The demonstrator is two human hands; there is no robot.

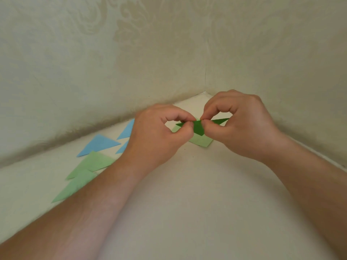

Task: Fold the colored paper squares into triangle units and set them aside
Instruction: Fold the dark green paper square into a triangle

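A dark green paper (199, 128), partly folded, is held above the white table near the far corner. My left hand (159, 132) pinches its left part between thumb and forefinger. My right hand (238, 124) pinches it just to the right, and one dark green tip sticks out past the right thumb. Under the hands lies a light green paper square (201, 141), partly hidden. At the left lie folded triangles: blue ones (99, 144) and light green ones (93, 162), some covered by my left forearm.
The white table (187, 203) meets two patterned cream walls (93, 62) in a corner just behind the hands. My two forearms reach in from the lower left and lower right.
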